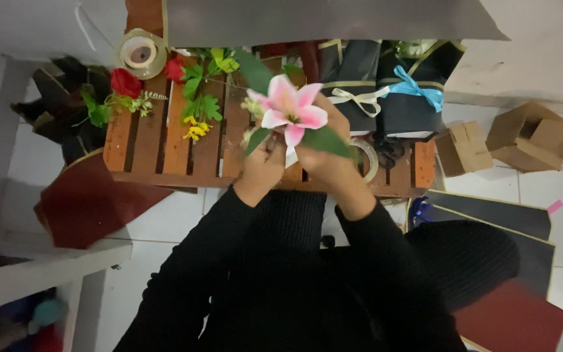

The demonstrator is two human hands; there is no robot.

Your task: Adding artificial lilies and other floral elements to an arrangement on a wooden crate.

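White floor tiles (164, 215) spread under everything, with a white shelf unit (27, 261) off to one side and sheets of dark red paper (79, 202) and black gold-edged paper (490, 218) lying about. On the floor sits a low wooden slatted crate (164, 150) used as a worktop; two black wrapped bundles (386, 91) lean at its far edge, one tied with a cream ribbon, the other with a blue one. Beyond its end stand small cardboard boxes (529, 137). A reel of gold ribbon (141, 53) rests at the far corner, red roses (125, 83) and green sprigs with yellow flowers (197, 111) are scattered over the slats, and a roll of clear tape (367, 160) lies just beside the person's wrist. The person, in black sleeves, holds a pink and white lily (289, 109) up over the middle of the crate. The left hand (262, 163) is closed around the lower stems, and the right hand (324, 146) is wrapped around the bunch just under the bloom, with a broad green leaf (327, 140) lying across its fingers. To my eye the stems are being gathered, and it goes best with the lower grip kept firm, the bloom facing outward, and the leaves eased clear of the petals rather than crushed beneath the fingers.
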